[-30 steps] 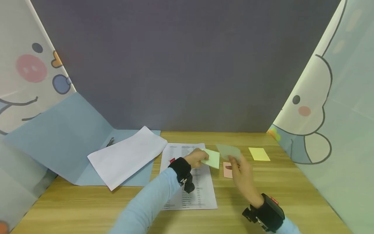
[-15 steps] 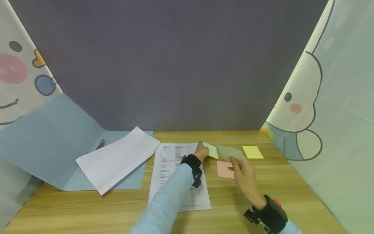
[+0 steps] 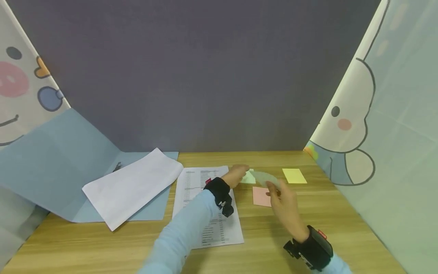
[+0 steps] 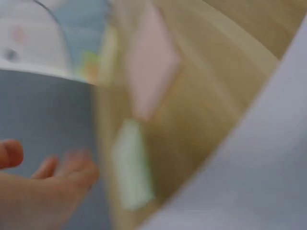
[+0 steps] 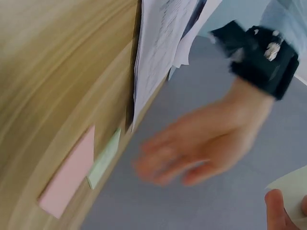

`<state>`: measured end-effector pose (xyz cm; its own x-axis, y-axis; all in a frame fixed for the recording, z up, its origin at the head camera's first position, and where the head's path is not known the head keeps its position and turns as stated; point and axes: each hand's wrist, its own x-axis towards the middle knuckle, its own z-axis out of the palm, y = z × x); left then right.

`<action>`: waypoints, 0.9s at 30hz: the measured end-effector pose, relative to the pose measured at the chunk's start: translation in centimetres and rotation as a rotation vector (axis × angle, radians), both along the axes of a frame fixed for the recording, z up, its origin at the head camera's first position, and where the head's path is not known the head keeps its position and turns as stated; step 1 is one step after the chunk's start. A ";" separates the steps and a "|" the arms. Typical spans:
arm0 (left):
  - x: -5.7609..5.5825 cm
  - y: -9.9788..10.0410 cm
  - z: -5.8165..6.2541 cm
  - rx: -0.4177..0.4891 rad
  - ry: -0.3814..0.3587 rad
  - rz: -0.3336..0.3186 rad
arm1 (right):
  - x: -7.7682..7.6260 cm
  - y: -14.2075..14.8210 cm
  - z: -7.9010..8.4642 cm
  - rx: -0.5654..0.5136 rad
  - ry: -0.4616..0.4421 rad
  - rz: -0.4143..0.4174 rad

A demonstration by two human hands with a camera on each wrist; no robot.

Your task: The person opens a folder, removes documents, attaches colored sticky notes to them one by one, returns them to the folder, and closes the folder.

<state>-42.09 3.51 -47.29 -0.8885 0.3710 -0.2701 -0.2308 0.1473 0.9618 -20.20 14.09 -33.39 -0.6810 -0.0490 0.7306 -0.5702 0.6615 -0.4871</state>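
My left hand (image 3: pixel 234 176) hovers over the upper right corner of a printed sheet (image 3: pixel 195 190), holding nothing; in the right wrist view its fingers are loosely extended and blurred. Just beyond them, a pale green sticky note pad (image 3: pixel 249 178) lies on the table, also seen in the left wrist view. Between thumb and fingers, my right hand (image 3: pixel 286 207) pinches a single pale green sticky note (image 3: pixel 262 176), bent and raised above the table. Below that note lies a pink sticky note pad (image 3: pixel 261 196), partly covered by the right fingers in the head view.
A yellow sticky note pad (image 3: pixel 294 176) lies at the right. On the left stands an open blue folder (image 3: pixel 65 163) with white paper (image 3: pixel 133 186) across it and a small dark object (image 3: pixel 117 166) inside. A dark panel (image 3: pixel 205 76) rises behind the table.
My left hand has let go of the green pad, which now lies on the table, and drawn back slightly. My right hand still holds the green note, now more bent.
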 end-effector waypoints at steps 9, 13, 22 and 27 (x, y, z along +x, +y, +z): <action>13.3 -10.2 16.6 0.105 -0.035 -0.305 | -1.0 0.2 -0.8 0.461 0.379 -0.072; 14.1 -11.4 16.1 0.041 -0.016 -0.370 | -1.0 0.0 -1.2 0.550 0.456 -0.038; 14.5 -12.4 14.9 -0.046 0.103 -0.339 | -0.9 -0.8 -1.3 0.661 0.478 -0.027; 14.8 -13.3 14.5 -0.136 0.200 -0.295 | -0.3 -1.4 -1.6 0.748 0.382 0.037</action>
<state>-27.27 -9.82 -32.76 -0.7890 0.5915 -0.1661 0.0313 0.3088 0.9506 -20.49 12.73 -35.00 -0.3821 -0.6296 0.6765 -0.6349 0.7108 0.3029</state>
